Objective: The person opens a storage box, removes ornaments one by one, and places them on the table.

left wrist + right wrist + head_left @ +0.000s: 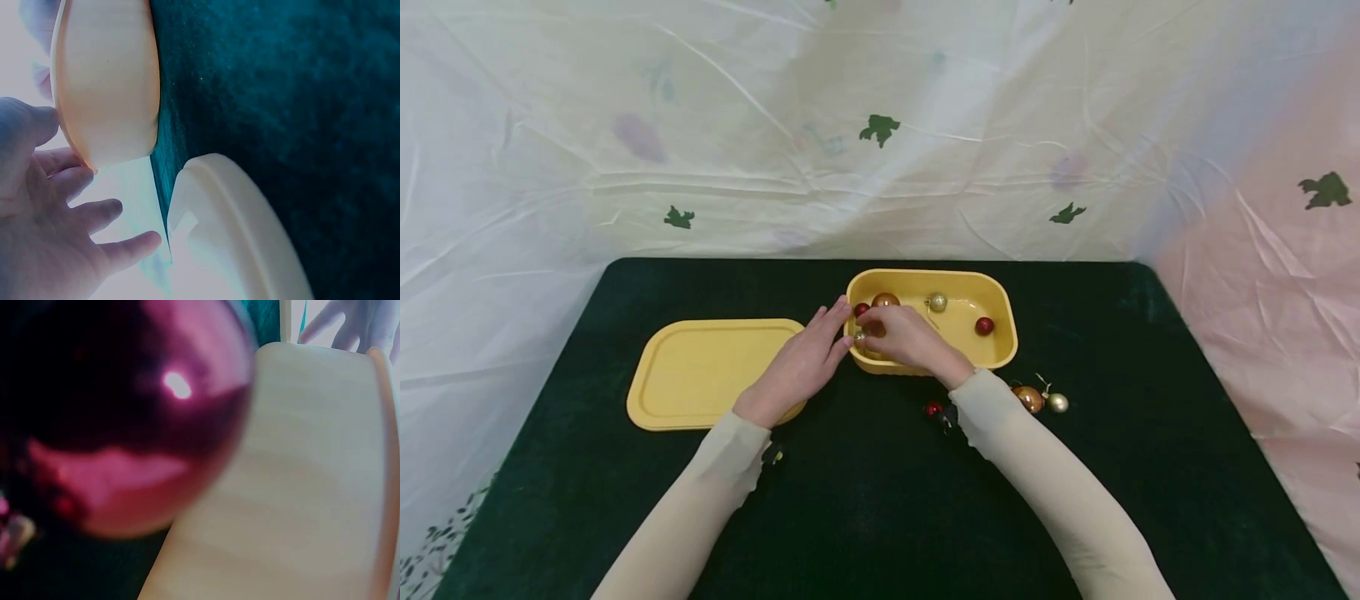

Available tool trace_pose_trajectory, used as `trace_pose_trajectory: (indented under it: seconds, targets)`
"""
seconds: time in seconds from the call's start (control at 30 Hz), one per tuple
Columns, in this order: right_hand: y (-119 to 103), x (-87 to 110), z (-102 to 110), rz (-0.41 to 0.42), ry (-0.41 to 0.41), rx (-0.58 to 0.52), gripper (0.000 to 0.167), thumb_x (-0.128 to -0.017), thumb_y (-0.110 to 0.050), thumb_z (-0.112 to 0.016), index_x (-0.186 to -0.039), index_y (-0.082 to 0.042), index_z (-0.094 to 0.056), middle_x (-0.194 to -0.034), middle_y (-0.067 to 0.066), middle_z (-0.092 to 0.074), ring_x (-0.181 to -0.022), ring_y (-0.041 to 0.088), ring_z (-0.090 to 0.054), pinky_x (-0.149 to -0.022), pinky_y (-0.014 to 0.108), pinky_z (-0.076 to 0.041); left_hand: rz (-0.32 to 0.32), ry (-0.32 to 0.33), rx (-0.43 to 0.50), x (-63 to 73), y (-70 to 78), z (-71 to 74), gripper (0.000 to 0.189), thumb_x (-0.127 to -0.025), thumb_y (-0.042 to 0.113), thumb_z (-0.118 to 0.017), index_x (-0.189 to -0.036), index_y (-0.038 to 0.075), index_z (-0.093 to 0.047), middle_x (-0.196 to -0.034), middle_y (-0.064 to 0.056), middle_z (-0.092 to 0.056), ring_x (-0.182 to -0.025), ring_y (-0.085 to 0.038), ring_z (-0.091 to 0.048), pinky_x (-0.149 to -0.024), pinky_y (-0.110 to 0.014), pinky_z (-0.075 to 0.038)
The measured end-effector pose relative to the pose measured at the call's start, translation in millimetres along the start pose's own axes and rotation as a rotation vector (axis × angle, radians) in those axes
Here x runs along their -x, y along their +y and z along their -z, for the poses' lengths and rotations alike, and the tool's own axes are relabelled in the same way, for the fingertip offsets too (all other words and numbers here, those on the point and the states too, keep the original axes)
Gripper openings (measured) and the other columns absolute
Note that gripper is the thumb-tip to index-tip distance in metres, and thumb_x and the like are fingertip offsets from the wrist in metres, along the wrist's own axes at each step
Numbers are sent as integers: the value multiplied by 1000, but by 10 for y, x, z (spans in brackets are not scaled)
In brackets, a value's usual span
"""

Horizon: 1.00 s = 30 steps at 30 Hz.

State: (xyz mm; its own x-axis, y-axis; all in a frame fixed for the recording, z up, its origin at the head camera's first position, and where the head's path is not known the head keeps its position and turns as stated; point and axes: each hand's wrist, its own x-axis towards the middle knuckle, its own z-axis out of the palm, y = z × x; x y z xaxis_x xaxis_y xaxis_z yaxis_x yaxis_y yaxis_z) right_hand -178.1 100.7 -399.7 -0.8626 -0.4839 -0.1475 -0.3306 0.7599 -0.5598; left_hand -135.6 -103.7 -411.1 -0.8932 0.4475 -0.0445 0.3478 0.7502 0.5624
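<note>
A yellow plastic box stands at the back of the table. My right hand reaches into its left end, thumb and fingertips around a small gold Christmas bauble. Copper baubles and a dark red one lie beside those fingers, partly covered by the hand. Another gold bauble and a glittery red one lie farther right in the box. My left hand, fingers extended, rests at the box's left rim; the left wrist view shows its thumb and fingertips against the rim.
Left of the box lies its flat yellow lid, under my left forearm. In front of the box, near my right sleeve, are a copper bauble, a gold one and a red one. A shiny red bauble looms close in the right wrist view.
</note>
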Motion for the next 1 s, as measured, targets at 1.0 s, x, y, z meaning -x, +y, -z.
trace_pose_trajectory:
  seconds: [1.0]
  targets:
    - [74, 461, 346, 20, 214, -168, 33, -102, -27, -70, -130, -10, -71, -124, 5, -70, -111, 21, -65, -100, 44, -54, 2, 7, 12, -3, -3, -19, 60, -112, 36, -44, -165, 13, -26, -173, 0, -14, -157, -29, -20, -125, -51, -23]
